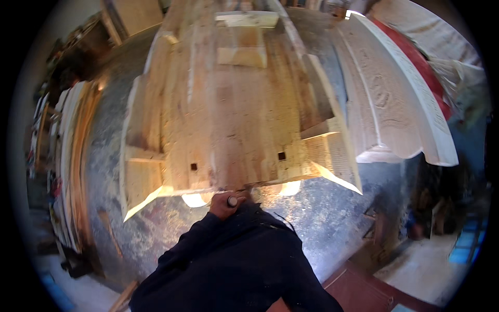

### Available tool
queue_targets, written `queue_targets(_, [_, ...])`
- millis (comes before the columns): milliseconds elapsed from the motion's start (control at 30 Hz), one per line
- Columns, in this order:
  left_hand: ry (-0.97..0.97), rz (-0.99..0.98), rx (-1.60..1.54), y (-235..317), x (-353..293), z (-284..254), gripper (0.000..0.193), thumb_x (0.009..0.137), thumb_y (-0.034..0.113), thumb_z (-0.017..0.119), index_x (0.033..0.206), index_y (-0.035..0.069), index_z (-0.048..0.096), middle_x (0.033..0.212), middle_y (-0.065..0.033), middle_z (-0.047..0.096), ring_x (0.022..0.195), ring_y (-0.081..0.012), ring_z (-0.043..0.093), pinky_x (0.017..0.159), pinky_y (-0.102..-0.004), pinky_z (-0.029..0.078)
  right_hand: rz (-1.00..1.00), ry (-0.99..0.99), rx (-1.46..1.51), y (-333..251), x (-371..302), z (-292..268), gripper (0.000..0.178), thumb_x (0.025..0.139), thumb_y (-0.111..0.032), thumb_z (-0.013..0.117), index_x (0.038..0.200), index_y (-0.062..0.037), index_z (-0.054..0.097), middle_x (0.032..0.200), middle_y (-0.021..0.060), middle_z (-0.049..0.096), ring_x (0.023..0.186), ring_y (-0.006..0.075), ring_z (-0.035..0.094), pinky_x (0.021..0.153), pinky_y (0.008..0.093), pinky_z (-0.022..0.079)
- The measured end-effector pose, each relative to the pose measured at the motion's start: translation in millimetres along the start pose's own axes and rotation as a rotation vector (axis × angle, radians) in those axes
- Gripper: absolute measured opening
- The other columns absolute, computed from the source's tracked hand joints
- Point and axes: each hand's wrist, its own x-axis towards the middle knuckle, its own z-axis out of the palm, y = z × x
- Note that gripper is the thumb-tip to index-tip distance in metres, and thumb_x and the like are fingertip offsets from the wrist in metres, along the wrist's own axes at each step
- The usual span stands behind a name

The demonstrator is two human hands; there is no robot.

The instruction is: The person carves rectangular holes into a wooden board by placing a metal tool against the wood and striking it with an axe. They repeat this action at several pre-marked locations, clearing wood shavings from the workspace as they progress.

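My left hand (222, 204) is closed round a tool handle with a pale round end (232, 201), seen end-on. The rest of the tool is hidden. It is held against my dark jacket, close to the near edge of a long wooden panel (234, 119). A brownish patch beside it may be part of my right hand (244, 194), but its fingers do not show. Two small square holes pierce the panel near this edge, and angled boards flank it. Two bright, pale round shapes (289, 188) show just below the edge.
To the right stands a pale carved wooden piece (384, 99), with red and whitish sheets (442, 31) behind it. Long boards (78, 156) are stacked at the left. A stick (111, 234) lies on the grey, dusty floor (119, 187). Wood pieces (379, 234) sit at the lower right.
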Motion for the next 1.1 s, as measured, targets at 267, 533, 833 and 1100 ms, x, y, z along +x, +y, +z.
queue_targets(267, [-0.166,0.513,-0.084,83,71,38,0.026,0.084,0.019,0.082,0.070,0.010,0.061,0.065,-0.0106,0.052,0.063,-0.0330,0.055,0.057,-0.0428,0.040,0.002,0.163,-0.164,-10,-26,-13,0.063,0.089,-0.060,0.056,0.092,0.0006,0.074,0.091,0.0208,0.074,0.091,0.0364,0.073,0.083,0.0506,0.055])
queue_targets(533, [-0.085,0.843,-0.123,112,116,127,0.041,0.078,0.024,0.087,0.064,0.009,0.051,0.065,-0.0082,0.047,0.059,-0.0297,0.051,0.054,-0.0428,0.036,0.019,0.108,0.375,-69,-8,-69,0.044,0.092,-0.044,0.066,0.080,-0.0011,0.064,0.055,0.0085,0.060,0.041,0.0195,0.059,0.042,0.0357,0.049])
queue_targets(833, [-0.038,0.828,-0.187,72,169,191,0.038,0.081,0.022,0.085,0.065,0.009,0.053,0.064,-0.0072,0.046,0.059,-0.0283,0.051,0.053,-0.0416,0.036,-0.094,0.124,0.387,-135,-11,-105,0.033,0.094,-0.034,0.065,0.083,-0.0033,0.063,0.054,0.0063,0.061,0.046,0.0195,0.063,0.052,0.0366,0.051])
queue_targets(1100, [-0.108,0.861,-0.200,57,189,205,0.036,0.082,0.021,0.084,0.067,0.010,0.053,0.063,-0.0070,0.045,0.058,-0.0280,0.053,0.054,-0.0420,0.039,-0.219,0.091,0.592,-198,-30,-105,0.017,0.097,-0.015,0.065,0.087,-0.0028,0.061,0.058,0.0025,0.055,0.042,0.0099,0.051,0.037,0.0275,0.041])
